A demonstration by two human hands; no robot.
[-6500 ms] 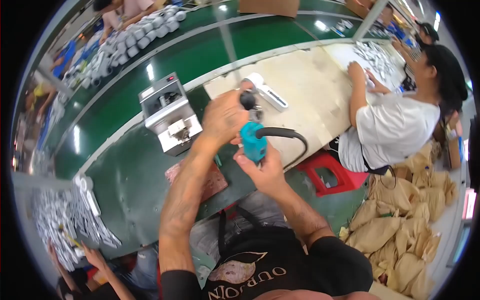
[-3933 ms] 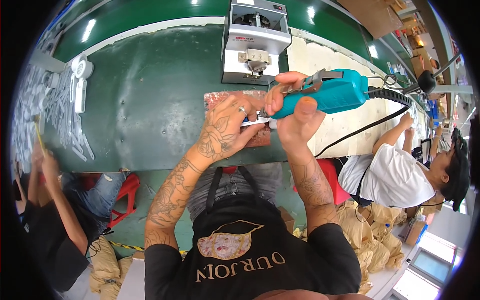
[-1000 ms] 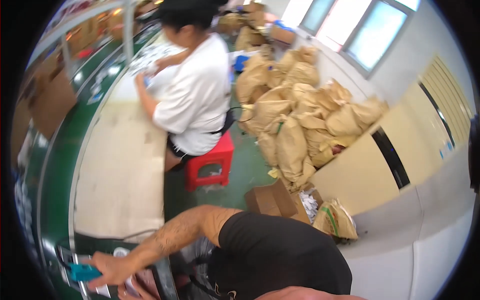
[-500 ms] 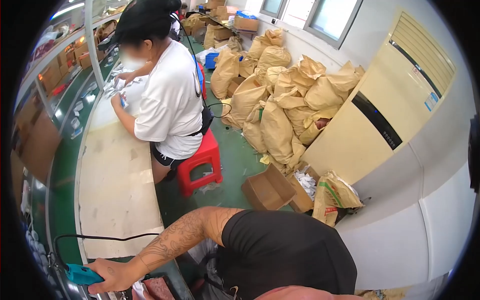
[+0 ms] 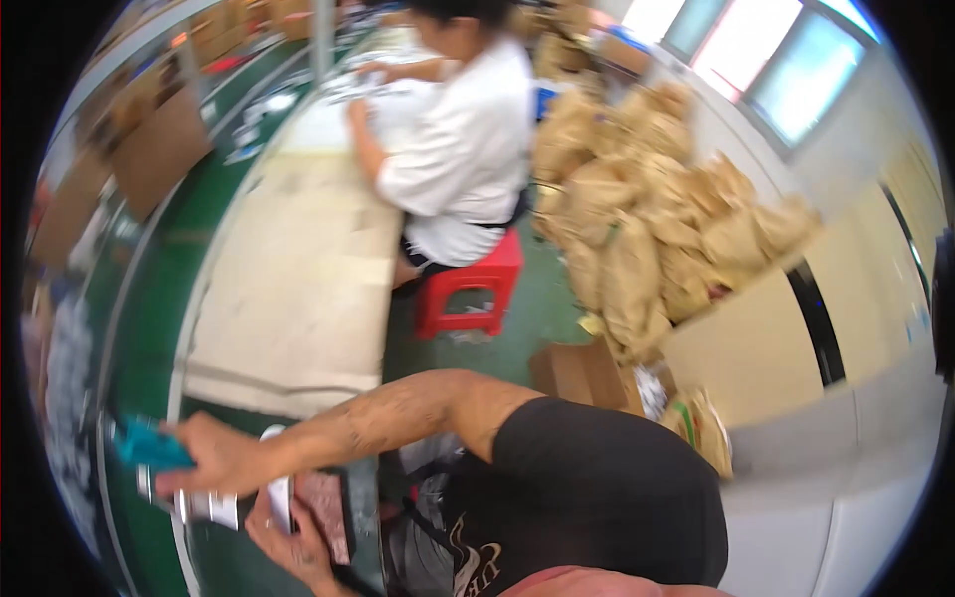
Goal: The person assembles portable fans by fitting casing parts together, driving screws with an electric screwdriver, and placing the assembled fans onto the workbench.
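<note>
My right hand (image 5: 224, 456) is wrapped round a teal corded power tool (image 5: 151, 445), its arm reaching out to the left across the table; motion blurs both. Below that forearm my left hand (image 5: 290, 542) closes on a small white piece (image 5: 280, 502), whose kind I cannot make out. Right beside the left hand lies a reddish-brown speckled block (image 5: 323, 512) on a dark green tabletop (image 5: 224, 562). Other white pieces (image 5: 211, 508) lie under the tool, near the table's left edge.
A co-worker in a white shirt (image 5: 463, 149) sits on a red stool (image 5: 470, 289) at the long pale table (image 5: 288, 298). Tan sacks (image 5: 637, 239) pile up along the wall. Cardboard boxes (image 5: 577, 373) stand behind my shoulder, near a tall beige cabinet unit (image 5: 751, 343).
The view has swung, so the room sits further right. My left hand, mostly hidden before, now shows with the white piece. The right hand still holds the tool.
</note>
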